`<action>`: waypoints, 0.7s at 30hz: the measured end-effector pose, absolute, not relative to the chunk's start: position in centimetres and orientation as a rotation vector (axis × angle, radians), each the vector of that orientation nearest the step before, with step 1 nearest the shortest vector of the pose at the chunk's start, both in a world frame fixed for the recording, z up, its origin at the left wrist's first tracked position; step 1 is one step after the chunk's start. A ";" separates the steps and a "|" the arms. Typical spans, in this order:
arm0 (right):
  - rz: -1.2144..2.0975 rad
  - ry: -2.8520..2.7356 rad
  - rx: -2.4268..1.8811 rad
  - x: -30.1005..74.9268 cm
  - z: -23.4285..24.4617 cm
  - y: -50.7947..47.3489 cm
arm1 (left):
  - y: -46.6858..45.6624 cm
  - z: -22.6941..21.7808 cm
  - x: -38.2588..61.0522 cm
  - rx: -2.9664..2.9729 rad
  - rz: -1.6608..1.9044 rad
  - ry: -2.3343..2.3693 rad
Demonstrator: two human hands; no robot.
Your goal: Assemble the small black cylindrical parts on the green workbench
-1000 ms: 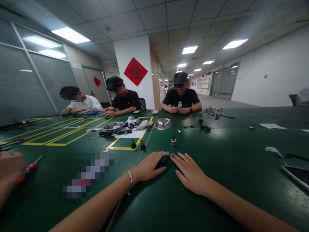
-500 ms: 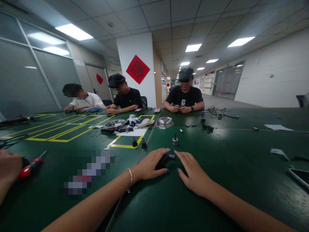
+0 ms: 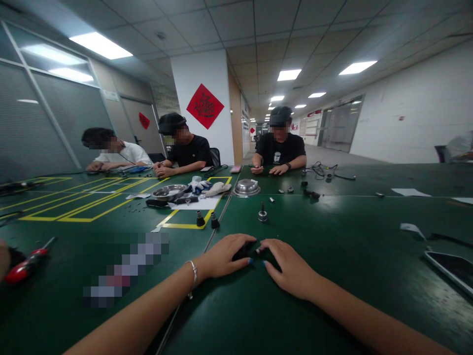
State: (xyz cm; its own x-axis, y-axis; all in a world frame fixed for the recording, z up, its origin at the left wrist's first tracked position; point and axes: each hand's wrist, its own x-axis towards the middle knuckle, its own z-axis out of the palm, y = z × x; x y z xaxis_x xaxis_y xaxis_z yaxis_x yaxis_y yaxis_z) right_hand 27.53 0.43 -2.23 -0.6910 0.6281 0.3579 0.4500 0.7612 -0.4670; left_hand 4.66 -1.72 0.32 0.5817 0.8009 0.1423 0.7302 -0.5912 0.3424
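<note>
My left hand (image 3: 228, 255), with a bracelet at the wrist, rests over the green table with thumb and fingers apart. Facing it, my right hand (image 3: 290, 266) has its fingers curved and its thumb held away from them. A small metal piece (image 3: 258, 250) lies between the two hands, right at my right index fingertip; whether they touch is hard to tell. Neither hand is closed around anything. Just beyond my fingers stands a round metal fitting (image 3: 262, 215) with a dark stem. Two black fittings with metal tops, one of them this fitting (image 3: 215, 221), stand to the left.
Farther back are an upturned metal bowl (image 3: 247, 187), a metal dish (image 3: 170, 191), gloves (image 3: 219, 189) and cables (image 3: 325, 170). A red screwdriver (image 3: 27, 266) is at the left, beside another person's partly visible hand. A phone (image 3: 449, 268) lies right. Three people sit opposite.
My view has turned slightly right. Both hands have come a little nearer to me, and the small metal piece has shifted nearer too. The person opposite has moved their hands apart.
</note>
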 end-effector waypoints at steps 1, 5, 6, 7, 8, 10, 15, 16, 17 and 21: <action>0.462 -2.450 -0.788 27.5 -2.3 0.4 | -1.7 0.3 4.6 2.563 0.416 1.270; 0.389 -2.526 -0.693 27.5 -2.3 0.5 | -1.8 0.2 4.3 2.547 0.451 1.257; 0.374 -2.544 -0.690 27.4 -2.3 0.5 | -1.8 0.2 4.2 2.544 0.460 1.252; 0.363 -2.555 -0.699 27.4 -2.3 0.5 | -1.8 0.1 4.2 2.544 0.468 1.250; 0.354 -2.557 -0.719 27.4 -2.3 0.5 | -1.8 0.0 4.1 2.544 0.477 1.254; 0.338 -2.535 -0.782 27.4 -2.4 0.6 | -1.7 -0.1 4.1 2.538 0.500 1.294; 0.308 -2.471 -0.872 27.4 -2.7 0.8 | -1.6 -0.4 4.4 2.474 0.579 1.435; 0.307 -2.469 -0.874 27.3 -2.7 0.8 | -1.6 -0.4 4.5 2.471 0.601 1.440; 0.308 -2.470 -0.875 27.3 -2.6 0.7 | -1.5 -0.4 4.5 2.476 0.620 1.433; 0.317 -2.487 -0.866 27.3 -2.1 0.4 | -1.5 -0.2 4.6 2.542 0.608 1.362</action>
State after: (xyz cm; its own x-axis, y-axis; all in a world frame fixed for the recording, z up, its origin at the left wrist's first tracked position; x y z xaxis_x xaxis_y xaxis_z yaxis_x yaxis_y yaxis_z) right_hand 27.28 0.36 -2.05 -0.6818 0.6326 0.3673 0.5202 0.7723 -0.3646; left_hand 4.58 -1.54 -0.21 0.4925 0.8294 0.2637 0.7499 -0.5582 0.3550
